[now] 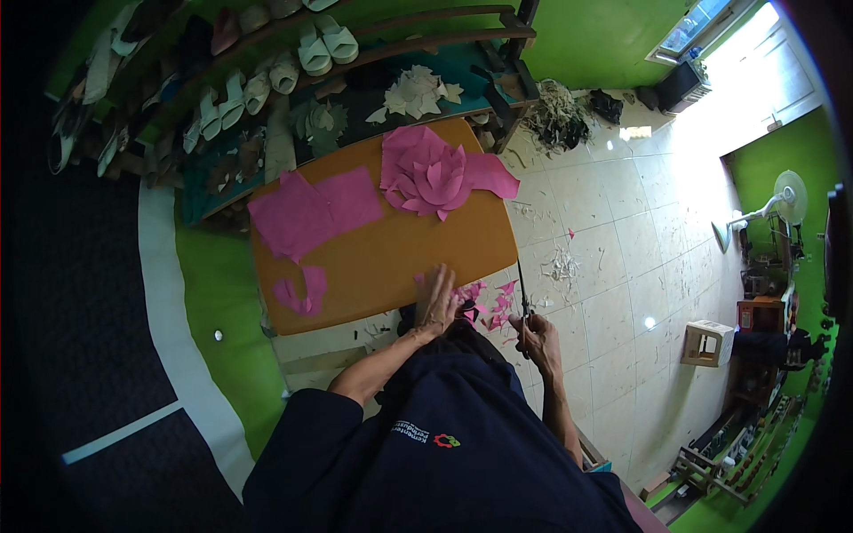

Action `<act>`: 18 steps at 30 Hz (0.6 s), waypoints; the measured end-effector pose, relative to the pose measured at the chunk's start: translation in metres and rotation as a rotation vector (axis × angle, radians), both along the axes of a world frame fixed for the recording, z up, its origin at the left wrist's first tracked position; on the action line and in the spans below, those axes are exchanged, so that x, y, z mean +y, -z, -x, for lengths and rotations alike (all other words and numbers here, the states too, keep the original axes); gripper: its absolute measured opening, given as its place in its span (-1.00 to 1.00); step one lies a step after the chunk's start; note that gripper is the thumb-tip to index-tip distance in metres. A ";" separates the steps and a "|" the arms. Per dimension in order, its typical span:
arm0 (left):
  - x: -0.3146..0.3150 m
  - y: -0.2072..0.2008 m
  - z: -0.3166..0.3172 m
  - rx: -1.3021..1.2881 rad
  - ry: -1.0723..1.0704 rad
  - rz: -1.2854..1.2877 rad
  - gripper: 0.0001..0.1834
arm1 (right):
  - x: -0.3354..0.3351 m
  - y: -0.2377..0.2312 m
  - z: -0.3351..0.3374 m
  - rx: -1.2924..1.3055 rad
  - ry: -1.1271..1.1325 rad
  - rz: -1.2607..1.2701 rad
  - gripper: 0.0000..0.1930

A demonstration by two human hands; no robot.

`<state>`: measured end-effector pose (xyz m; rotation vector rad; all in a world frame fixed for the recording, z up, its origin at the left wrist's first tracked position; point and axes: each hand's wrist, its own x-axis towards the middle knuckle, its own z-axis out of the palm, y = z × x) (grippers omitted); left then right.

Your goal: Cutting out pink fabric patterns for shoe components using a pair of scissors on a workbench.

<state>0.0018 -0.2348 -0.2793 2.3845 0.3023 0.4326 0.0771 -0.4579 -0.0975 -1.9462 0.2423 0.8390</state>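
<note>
Scissors: the dark scissors (523, 297) stand off the right side of the table (418, 253), blades aimed away from the body; whether the blades are parted or closed cannot be told.
Right hand: the right hand (539, 342) has its fingers clamped on the scissor handles.
Left hand: the left hand (436, 302) lies over the near table edge, fingers extended and close together, gripping nothing that shows; the hand is blurred, so firm contact with the top cannot be confirmed.
Trimming: the step in hand is judged to be clearing offcuts between cuts; keep the left palm flat and low; draw loose bits over the near edge in one stroke; hold the scissor points outward, well apart from the left hand; keep finished pieces out of the stroke.
Pink sheets: the pink sheets (324, 211) lie flat at the far left of the table, edges overlapping, surface matt, one faint dark mark visible.
Pink pile: the pink pile (429, 182) sits at the far right; pointed, petal-like pieces overlap loosely, some tips raised; one flap overhangs the table edge.
Curved strip: the curved pink strip (311, 289) rests near the left end, apart from both.
Scraps: small pink scraps (499, 306) show beyond the near edge, angular and scattered.
</note>
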 end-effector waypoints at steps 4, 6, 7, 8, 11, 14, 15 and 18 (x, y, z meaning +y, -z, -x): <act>0.012 0.005 0.016 0.069 -0.130 -0.103 -0.44 | 0.013 0.001 0.003 -0.012 -0.033 0.016 -0.54; 0.016 -0.002 0.023 0.089 0.108 0.118 -0.49 | 0.021 0.003 0.003 -0.002 -0.074 0.001 -0.53; 0.020 -0.006 0.025 -0.028 0.196 0.214 -0.57 | 0.025 0.002 0.003 -0.010 -0.084 0.008 -0.53; 0.027 -0.011 0.028 -0.029 0.173 0.206 -0.57 | 0.030 0.002 0.003 -0.017 -0.094 0.015 -0.52; 0.044 -0.042 0.027 0.145 0.215 0.359 -0.70 | 0.044 0.004 0.002 -0.040 -0.144 0.019 -0.52; 0.090 -0.032 0.022 -0.022 -0.229 0.478 -0.67 | 0.066 -0.006 0.001 -0.058 -0.202 0.050 -0.54; 0.113 -0.031 0.015 -0.069 -0.357 0.499 -0.69 | 0.068 -0.007 0.001 -0.074 -0.209 0.076 -0.53; 0.216 -0.003 0.019 -0.200 -0.851 0.490 -0.77 | 0.083 -0.008 0.003 -0.098 -0.249 0.074 -0.54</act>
